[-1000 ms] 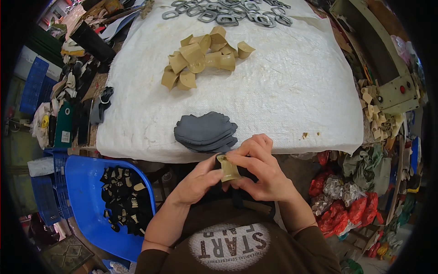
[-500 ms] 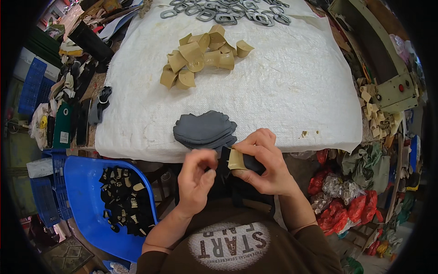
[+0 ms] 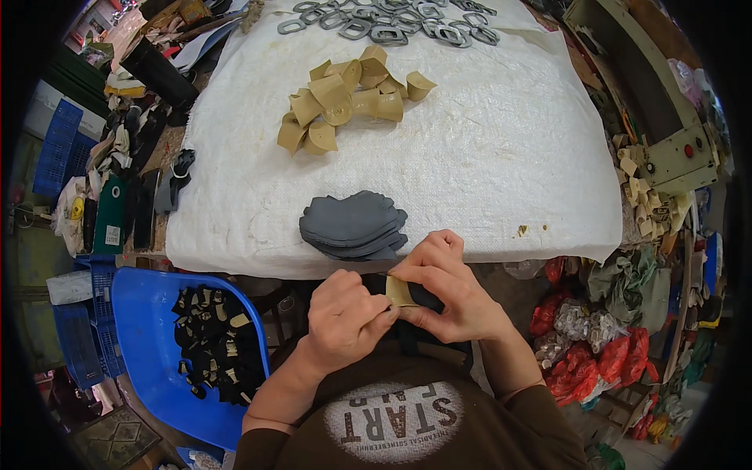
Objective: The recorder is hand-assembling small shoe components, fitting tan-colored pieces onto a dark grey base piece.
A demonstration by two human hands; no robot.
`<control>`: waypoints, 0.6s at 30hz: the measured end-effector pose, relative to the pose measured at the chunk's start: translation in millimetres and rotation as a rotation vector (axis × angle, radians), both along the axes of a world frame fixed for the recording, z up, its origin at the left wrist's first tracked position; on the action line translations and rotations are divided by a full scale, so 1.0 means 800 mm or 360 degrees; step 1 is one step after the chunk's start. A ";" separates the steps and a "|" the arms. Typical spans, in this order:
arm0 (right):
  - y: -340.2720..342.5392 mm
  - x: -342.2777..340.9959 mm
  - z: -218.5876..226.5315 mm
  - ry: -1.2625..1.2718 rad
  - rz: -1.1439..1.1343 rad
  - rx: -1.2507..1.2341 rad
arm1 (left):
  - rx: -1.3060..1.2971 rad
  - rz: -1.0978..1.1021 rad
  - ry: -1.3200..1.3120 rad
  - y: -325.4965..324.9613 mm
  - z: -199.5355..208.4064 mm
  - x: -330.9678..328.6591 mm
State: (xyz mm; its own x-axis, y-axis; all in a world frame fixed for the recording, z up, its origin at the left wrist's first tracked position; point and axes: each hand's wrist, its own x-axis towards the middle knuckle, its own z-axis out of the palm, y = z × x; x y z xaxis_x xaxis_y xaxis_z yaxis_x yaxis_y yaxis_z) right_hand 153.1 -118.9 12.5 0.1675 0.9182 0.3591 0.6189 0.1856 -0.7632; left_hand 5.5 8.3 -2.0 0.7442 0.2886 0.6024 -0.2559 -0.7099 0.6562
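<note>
My right hand holds a tan curved shoe-heel piece just off the table's near edge, with thumb below and fingers above. Dark grey sheet material covers its outer side, partly hidden by that hand. My left hand is closed, its thumb and forefinger pinching the piece's lower left corner. Straight ahead, a stack of dark grey cut sheets lies at the table's front. Farther back sits a loose pile of bare tan heel pieces.
A white woven sheet covers the table. Grey oval rings lie at its far end. At lower left, a blue basin holds many black-covered pieces. Red plastic bags sit at right, below a green metal machine.
My left hand has moved right, from apart to pinching the heel piece's corner. In my right hand the piece has turned slightly. The stack and pile stay put.
</note>
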 end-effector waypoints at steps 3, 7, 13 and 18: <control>0.001 -0.002 0.002 0.0030 0.0068 0.0011 | 0.0012 -0.0016 -0.0121 -0.004 0.005 0.004; 0.001 0.002 -0.002 -0.0142 -0.0056 0.0171 | -0.0193 -0.0061 -0.0218 -0.008 0.001 0.002; 0.003 -0.008 -0.002 -0.0674 -0.0171 0.0278 | -0.1451 -0.0209 0.0587 -0.007 0.000 -0.003; 0.000 -0.013 0.022 -0.0056 -0.0039 0.0299 | -0.1572 -0.0267 0.0567 0.009 -0.007 -0.009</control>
State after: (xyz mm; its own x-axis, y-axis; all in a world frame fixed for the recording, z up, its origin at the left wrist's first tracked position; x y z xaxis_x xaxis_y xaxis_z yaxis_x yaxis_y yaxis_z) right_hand 142.6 -119.2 30.0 0.1734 0.8300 0.5300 0.6506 0.3075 -0.6944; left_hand -2.0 15.2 -7.8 0.9071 0.4078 -0.1038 0.0196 0.2053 0.9785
